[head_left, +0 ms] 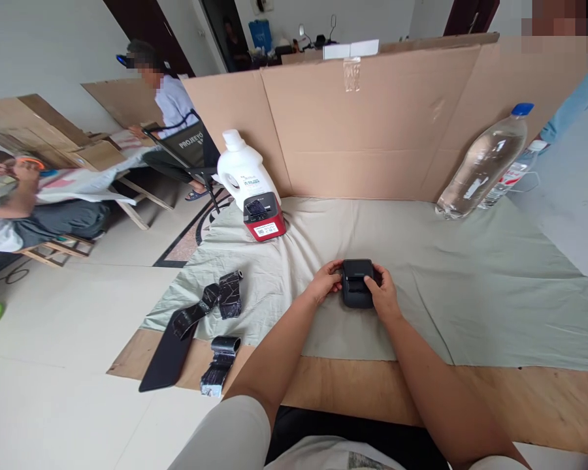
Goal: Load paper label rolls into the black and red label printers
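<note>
On the cloth in front of me sits a small black box-shaped device, with a raised upper part toward its far end and a dark recess below that. My left hand is closed against its left side, the thumb at the near edge. Along the right side my right hand grips it, with a fingertip or thumb resting on top by the recess. The fingers behind the device are partly hidden. I cannot tell what is in the recess.
To the left lie curled black strips, another black roll and a dark flat panel. A red-and-black box stands before a white jug. Large bottles lean at the right; a cardboard screen closes the back.
</note>
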Demonstrator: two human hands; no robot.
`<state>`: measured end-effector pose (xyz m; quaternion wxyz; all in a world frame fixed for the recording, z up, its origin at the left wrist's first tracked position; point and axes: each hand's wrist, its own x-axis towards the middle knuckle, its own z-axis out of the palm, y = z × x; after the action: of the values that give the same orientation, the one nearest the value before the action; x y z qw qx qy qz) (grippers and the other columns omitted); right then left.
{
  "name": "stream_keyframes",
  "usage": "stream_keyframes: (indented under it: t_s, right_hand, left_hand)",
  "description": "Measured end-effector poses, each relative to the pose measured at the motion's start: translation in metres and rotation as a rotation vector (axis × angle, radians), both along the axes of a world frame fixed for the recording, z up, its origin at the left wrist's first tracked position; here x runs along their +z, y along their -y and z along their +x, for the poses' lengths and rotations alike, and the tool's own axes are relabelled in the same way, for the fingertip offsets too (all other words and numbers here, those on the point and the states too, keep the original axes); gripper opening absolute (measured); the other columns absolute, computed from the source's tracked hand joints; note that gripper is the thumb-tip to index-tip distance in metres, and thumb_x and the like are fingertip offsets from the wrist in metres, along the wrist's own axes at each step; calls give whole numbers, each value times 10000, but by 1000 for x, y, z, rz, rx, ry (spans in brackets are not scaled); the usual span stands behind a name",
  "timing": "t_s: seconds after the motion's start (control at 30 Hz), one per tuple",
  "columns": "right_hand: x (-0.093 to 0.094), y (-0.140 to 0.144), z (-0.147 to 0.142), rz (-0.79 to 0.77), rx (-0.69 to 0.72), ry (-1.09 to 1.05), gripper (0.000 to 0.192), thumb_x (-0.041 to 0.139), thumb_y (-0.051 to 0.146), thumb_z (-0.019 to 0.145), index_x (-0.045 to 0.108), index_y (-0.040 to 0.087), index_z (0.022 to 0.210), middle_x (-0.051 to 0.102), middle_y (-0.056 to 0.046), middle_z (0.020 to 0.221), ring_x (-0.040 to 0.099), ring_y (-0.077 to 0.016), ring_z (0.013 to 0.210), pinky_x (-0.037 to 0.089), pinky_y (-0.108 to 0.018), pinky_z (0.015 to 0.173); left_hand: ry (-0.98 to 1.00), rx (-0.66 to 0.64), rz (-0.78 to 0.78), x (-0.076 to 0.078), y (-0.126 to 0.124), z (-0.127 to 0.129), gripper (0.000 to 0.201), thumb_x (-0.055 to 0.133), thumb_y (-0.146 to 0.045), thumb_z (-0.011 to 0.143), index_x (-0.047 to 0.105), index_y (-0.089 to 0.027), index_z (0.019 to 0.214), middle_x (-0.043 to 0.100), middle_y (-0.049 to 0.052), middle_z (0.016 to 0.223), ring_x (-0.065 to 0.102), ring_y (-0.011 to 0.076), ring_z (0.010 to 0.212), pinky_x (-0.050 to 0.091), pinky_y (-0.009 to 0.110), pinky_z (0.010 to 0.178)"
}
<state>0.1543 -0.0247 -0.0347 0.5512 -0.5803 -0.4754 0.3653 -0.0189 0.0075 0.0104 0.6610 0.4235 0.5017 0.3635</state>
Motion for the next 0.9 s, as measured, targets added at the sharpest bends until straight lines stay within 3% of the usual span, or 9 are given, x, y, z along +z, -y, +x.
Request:
stream_keyframes:
  t_s: [0.1, 0.17, 0.23, 0.33, 0.43, 0.53, 0.63, 0.77, 0.9]
  right_hand:
    - [0, -2, 5, 60, -42, 79, 474, 518, 570, 859, 598, 176, 1111, 691, -122, 1031, 654, -238, 937, 538, -429, 862]
    - [0, -2, 8, 95, -36, 102, 471, 496, 605, 863, 631, 194, 1050, 685, -110, 1007, 641, -238, 943, 533, -428, 870]
    - [0, -2, 9, 137, -11, 129, 485, 485, 618, 860, 655, 214, 1066, 660, -116, 1102, 611, -253, 1053, 497, -450, 957]
    - [0, -2, 8, 215, 69, 230, 536, 412, 580, 902, 593, 231, 1267, 583, -116, 1298, 521, -255, 1237, 388, -476, 1100]
    - [-2, -2, 6, 241, 128, 261, 575, 380, 535, 926, 473, 215, 1394, 530, -117, 1396, 468, -252, 1304, 328, -504, 1139]
    - [-8, -4, 6, 181, 75, 131, 593, 392, 550, 917, 468, 179, 1373, 562, -147, 1358, 524, -255, 1246, 382, -505, 1096]
    - [-12, -5, 6, 136, 17, 26, 588, 395, 585, 904, 506, 164, 1299, 600, -167, 1296, 582, -253, 1169, 439, -490, 1044]
    - [-14, -7, 7, 135, -12, 16, 567, 400, 612, 894, 552, 168, 1210, 639, -164, 1228, 605, -256, 1124, 455, -491, 1018]
    - [-15, -7, 7, 138, -30, 19, 549, 409, 626, 887, 577, 185, 1166, 660, -147, 1192, 614, -251, 1094, 468, -482, 996]
  left_hand:
    - [-17, 10, 70, -3, 7, 2, 518, 602, -115, 712, 558, -184, 1223, 564, 101, 1343, 505, 19, 498, 378, 172, 428]
    - [-66, 45, 128, -5, 12, 4, 444, 601, -149, 745, 563, -178, 1186, 625, 78, 1187, 488, 30, 492, 380, 183, 445]
    - [-170, 105, 225, -6, 17, 6, 338, 586, -156, 776, 602, -175, 1114, 636, 45, 1031, 481, 45, 512, 404, 195, 491]
    - [-372, 141, 487, -1, 22, 10, 258, 569, -111, 787, 686, -190, 1003, 608, 36, 985, 550, 93, 687, 478, 231, 668]
    - [-543, 48, 691, 10, 20, 14, 360, 518, -80, 821, 704, -223, 1095, 637, 42, 966, 579, 159, 910, 475, 286, 863]
    - [-723, -51, 750, 25, 11, 22, 384, 474, -89, 860, 689, -216, 1152, 703, 43, 996, 561, 202, 1010, 439, 335, 963]
    - [-946, -230, 750, 40, -2, 34, 328, 484, -119, 870, 724, -222, 1069, 720, 41, 1078, 546, 241, 1060, 422, 359, 986]
    - [-1177, -493, 718, 53, -17, 52, 184, 617, -159, 796, 747, -212, 915, 724, 92, 1005, 552, 292, 1077, 404, 376, 985]
    - [-1223, -528, 684, 56, -26, 68, 49, 724, -130, 657, 696, -162, 681, 700, 155, 945, 567, 341, 1067, 391, 419, 978]
